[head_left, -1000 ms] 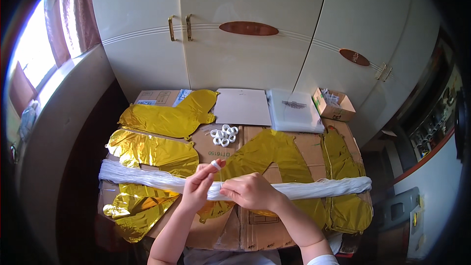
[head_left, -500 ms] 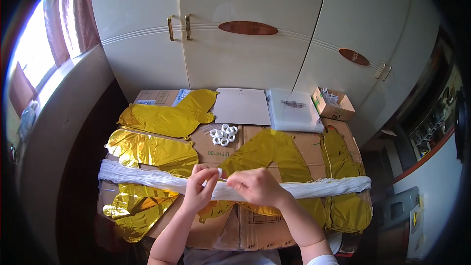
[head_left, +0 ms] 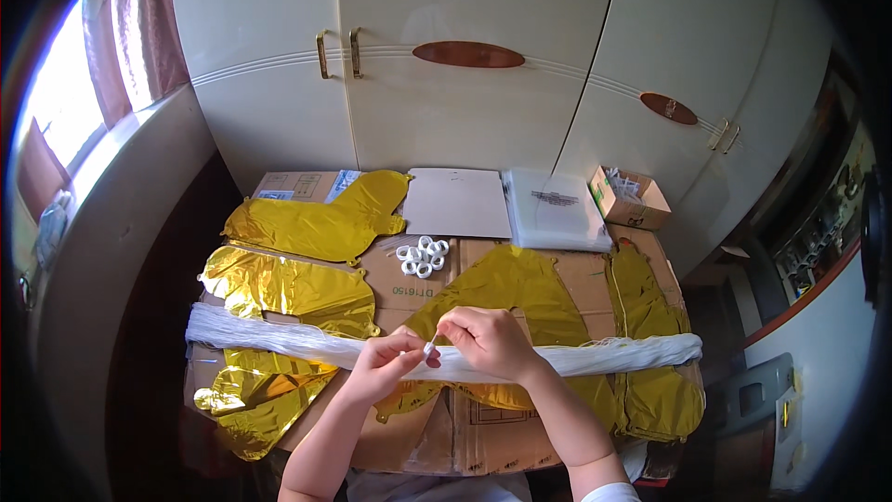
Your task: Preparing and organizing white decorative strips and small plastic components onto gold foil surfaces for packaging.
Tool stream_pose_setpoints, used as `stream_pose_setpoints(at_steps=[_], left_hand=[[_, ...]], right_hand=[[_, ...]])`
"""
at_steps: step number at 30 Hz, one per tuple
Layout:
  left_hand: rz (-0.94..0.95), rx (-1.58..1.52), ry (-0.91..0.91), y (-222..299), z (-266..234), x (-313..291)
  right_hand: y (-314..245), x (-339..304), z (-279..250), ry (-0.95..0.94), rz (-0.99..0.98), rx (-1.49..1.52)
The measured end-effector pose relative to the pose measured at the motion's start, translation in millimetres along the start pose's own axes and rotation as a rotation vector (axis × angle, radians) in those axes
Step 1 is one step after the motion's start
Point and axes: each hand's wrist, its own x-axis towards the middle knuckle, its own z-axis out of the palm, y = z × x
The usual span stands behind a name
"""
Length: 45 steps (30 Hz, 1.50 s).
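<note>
My left hand point(head_left: 383, 367) is closed in a pinch on a small white ring-like coil point(head_left: 428, 350). From that coil a short white strand rises to my right hand point(head_left: 488, 342), whose thumb and forefinger are pressed together on it. Both hands hover over the middle of a long bundle of white string point(head_left: 269, 332) that lies across the cardboard-covered table. Beneath and around the bundle are flat gold foil balloons point(head_left: 506, 284). Several more white coils point(head_left: 423, 257) sit in a small cluster beyond my hands.
Along the table's far edge lie a pale square board point(head_left: 458, 202), a stack of clear plastic bags point(head_left: 557, 209) and a small open carton point(head_left: 632, 198) with packets in it. Cream cabinet doors point(head_left: 474, 121) stand close behind. A window and curtain point(head_left: 149, 28) are at left.
My right hand has moved up slightly and turned, and the strand now slants upward from the coil. My left hand has tipped the coil and shifted it a little right and down.
</note>
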Motion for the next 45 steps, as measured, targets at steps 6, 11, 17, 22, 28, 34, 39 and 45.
stream_pose_setpoints(at_steps=[6, 11, 17, 22, 28, 34, 39, 45], left_hand=[[0.079, -0.095, 0.289, 3.9, 9.5, 7.0], [0.049, 0.204, 0.061, -7.4, 0.5, 0.1], [0.087, -0.369, 0.225, -8.3, 9.8, 5.0], [0.107, 0.431, 0.214, -4.3, 10.7, 5.5], [0.043, -0.464, 0.008, -3.2, 4.2, 0.1], [0.062, 0.019, 0.318, 2.1, 12.2, 7.1], [-0.03, 0.182, 0.202, -6.7, 2.3, 0.9], [0.085, -0.543, 0.05, -9.0, 1.1, 1.5]], right_hand=[[-9.7, -4.2, 3.1, -0.256, -0.077, -0.072], [-5.3, 0.4, -3.0, -0.032, 0.044, 0.039], [4.1, -6.7, 13.4, -0.152, -0.061, -0.178], [-2.9, -2.5, 3.0, -0.039, -0.111, -0.147], [4.4, 1.7, 6.6, 0.086, -0.079, -0.066], [-5.8, -4.8, 19.2, -0.001, -0.19, -0.2], [-7.7, 0.3, 2.2, 0.115, -0.162, -0.145], [2.0, -0.1, 15.4, 0.111, -0.141, -0.066]])
